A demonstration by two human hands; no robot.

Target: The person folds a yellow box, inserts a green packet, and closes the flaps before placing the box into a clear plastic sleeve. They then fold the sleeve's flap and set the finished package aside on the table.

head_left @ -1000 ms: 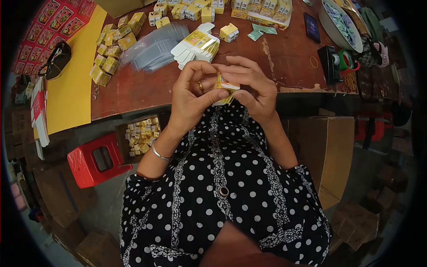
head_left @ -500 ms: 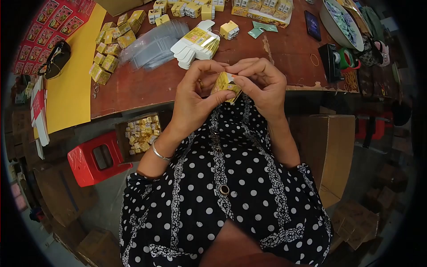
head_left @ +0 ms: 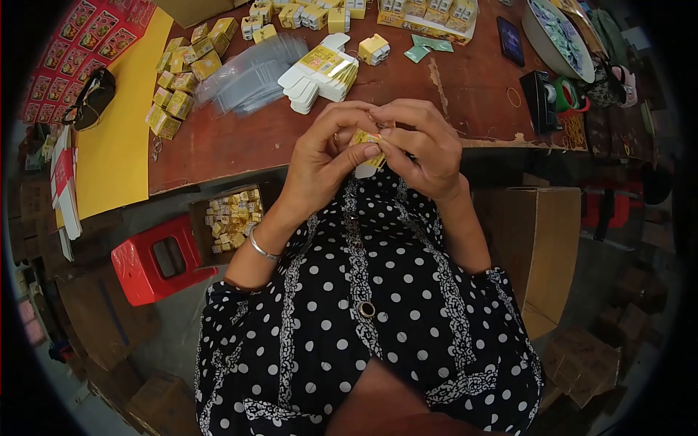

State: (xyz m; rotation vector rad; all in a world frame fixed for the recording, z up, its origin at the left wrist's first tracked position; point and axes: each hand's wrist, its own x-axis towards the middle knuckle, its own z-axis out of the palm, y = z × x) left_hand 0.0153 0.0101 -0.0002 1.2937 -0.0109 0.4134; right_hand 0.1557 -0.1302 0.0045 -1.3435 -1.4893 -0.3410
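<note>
A small yellow printed carton (head_left: 372,161) is held between both hands, just in front of the table edge, with a white flap showing at its lower end. My left hand (head_left: 327,154) grips it from the left, thumb lying along its face. From the other side my right hand (head_left: 423,144) pinches its upper part with thumb and fingers. Fingers hide much of the carton. Just beyond the hands lies a stack of flattened yellow-and-white cartons (head_left: 327,69), beside a pile of clear plastic sleeves (head_left: 251,73).
Folded yellow boxes (head_left: 174,102) are heaped at left on the table (head_left: 218,149). A display box (head_left: 429,22), a phone (head_left: 510,41), a basin (head_left: 545,29) and a tape dispenser (head_left: 539,102) stand at right. Below are a red stool (head_left: 138,265) and a cardboard box (head_left: 556,254).
The carton has been turned and tipped in the hands, so its white flap now shows at the bottom. The right hand has shifted slightly left and down.
</note>
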